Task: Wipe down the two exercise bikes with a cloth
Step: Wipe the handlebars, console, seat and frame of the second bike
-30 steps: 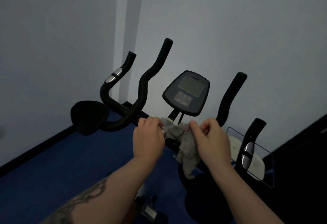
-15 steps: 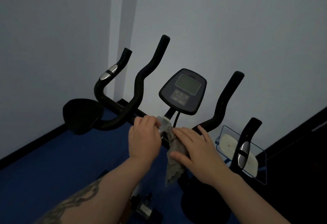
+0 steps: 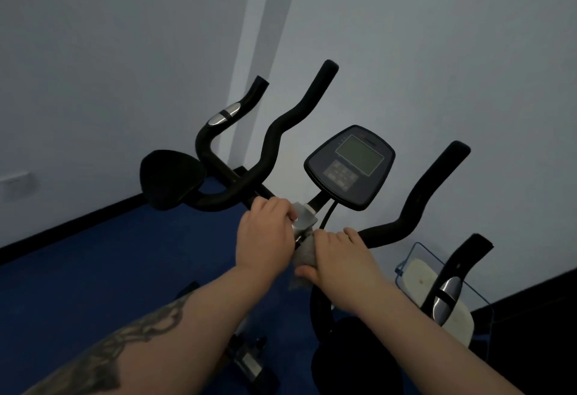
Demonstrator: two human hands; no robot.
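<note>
A black exercise bike fills the middle of the head view, with curved handlebars (image 3: 274, 141) and a dark console (image 3: 351, 166) with a grey screen. My left hand (image 3: 265, 238) grips the handlebar's centre clamp, fingers curled over it. Just right of it, my right hand (image 3: 340, 258) holds a grey cloth (image 3: 304, 257) against the stem below the clamp, thumb under the cloth and fingers over it. Most of the cloth is hidden by the hand; a short end hangs below. The right handlebar (image 3: 427, 198) rises beyond my right hand.
White walls meet in a corner behind the bike. The floor (image 3: 93, 269) is blue with a black skirting. A black pad (image 3: 170, 182) sits at the left bar end. A clear bin with a white item (image 3: 421, 282) stands at right, behind a grip with a silver sensor (image 3: 449, 291).
My right hand has closed over the cloth and drawn it in against the stem, so less of it hangs down. The view has shifted slightly. My left hand stays on the clamp.
</note>
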